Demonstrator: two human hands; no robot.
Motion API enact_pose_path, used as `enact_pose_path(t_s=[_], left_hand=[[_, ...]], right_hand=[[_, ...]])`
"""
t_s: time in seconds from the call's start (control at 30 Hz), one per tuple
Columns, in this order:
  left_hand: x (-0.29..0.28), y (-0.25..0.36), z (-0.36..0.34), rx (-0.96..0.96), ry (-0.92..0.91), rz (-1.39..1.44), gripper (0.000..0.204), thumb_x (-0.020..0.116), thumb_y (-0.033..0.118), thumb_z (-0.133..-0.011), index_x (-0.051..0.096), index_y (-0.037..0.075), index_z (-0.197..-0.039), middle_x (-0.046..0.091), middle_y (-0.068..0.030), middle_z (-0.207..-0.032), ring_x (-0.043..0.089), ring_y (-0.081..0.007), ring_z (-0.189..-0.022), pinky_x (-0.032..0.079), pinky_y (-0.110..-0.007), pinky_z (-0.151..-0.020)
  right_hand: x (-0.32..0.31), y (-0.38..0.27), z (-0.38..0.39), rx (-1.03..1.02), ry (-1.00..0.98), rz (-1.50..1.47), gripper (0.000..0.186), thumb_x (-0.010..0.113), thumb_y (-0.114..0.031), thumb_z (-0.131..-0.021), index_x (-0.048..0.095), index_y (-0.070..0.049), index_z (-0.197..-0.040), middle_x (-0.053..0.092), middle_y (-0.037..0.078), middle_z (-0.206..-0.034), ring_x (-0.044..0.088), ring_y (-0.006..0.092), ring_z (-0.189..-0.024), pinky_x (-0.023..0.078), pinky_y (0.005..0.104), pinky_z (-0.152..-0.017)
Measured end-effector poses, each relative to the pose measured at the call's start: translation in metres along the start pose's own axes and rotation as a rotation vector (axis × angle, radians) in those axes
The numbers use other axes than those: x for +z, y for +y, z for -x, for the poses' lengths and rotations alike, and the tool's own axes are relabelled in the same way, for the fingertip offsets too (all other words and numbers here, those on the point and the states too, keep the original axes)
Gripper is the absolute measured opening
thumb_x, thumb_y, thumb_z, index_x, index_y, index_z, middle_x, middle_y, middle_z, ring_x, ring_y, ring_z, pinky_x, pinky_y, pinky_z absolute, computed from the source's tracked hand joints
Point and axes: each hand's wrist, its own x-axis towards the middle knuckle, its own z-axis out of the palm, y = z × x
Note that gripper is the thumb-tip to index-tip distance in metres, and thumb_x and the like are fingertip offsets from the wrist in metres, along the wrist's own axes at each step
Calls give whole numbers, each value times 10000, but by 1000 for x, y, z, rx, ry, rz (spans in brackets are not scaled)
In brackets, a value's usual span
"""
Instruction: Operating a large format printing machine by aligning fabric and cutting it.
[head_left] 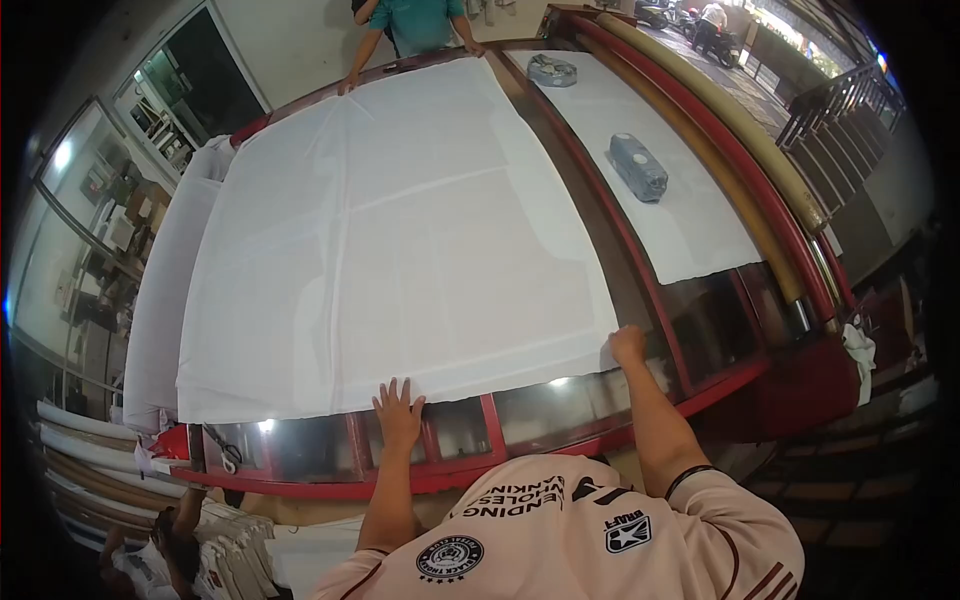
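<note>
A wide sheet of white cloth (420,250) lies spread over a red-framed table with dark glass-like panels, creased lengthwise and across. My left hand (398,410) rests flat on its near edge, fingers spread. At the cloth's near right corner, my right hand (627,345) is closed, pinching that corner. Across the table a co-worker in a teal shirt (422,25) has one hand (348,83) on the far edge and the other hand (474,47) by the far right corner.
Two grey wrapped bundles (638,167) sit on a narrower white strip (690,210) to the right. Long rolls (715,110) line the right side. A white roll (170,290) hangs at the left. Scissors (228,458) lie near the left corner. Another person (170,550) is at lower left.
</note>
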Motion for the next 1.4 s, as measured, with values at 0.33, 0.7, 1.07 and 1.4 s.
enact_pose_path(t_s=[0.33, 0.7, 1.07, 1.4], left_hand=[[12, 1, 13, 69, 190, 16, 517, 531, 346, -1012, 493, 92, -1460, 407, -234, -1524, 313, -482, -1431, 224, -638, -1162], [19, 3, 13, 53, 194, -1, 489, 492, 310, -1028, 499, 61, -1449, 395, -263, -1524, 298, -490, -1439, 210, -623, -1179], [6, 89, 10, 58, 129, -125, 538, 466, 304, -1034, 416, 35, -1497, 327, -253, -1570, 244, -483, -1466, 165, -648, -1175], [72, 330, -14, 214, 68, 16, 574, 492, 351, -1010, 436, 23, -1477, 326, -269, -1561, 241, -491, -1463, 129, -659, -1179]], right_hand=[[-6, 8, 15, -56, 169, -152, 302, 686, -132, -843, 609, -71, -1129, 694, 159, -1124, 656, 366, -1096, 531, 454, -915], [-46, 90, 59, -161, 212, -57, 335, 731, -217, -843, 616, -50, -1109, 658, 184, -1153, 616, 379, -1124, 498, 462, -947], [-118, 256, 72, -176, 399, 97, 679, 711, -504, -858, 544, -100, -1376, 396, 244, -1479, 335, 423, -1420, 266, 526, -1188], [-171, 318, -3, -230, -59, 165, 1098, 498, -736, -889, 59, -26, -1602, -45, 276, -1652, -73, 415, -1538, -27, 535, -1225]])
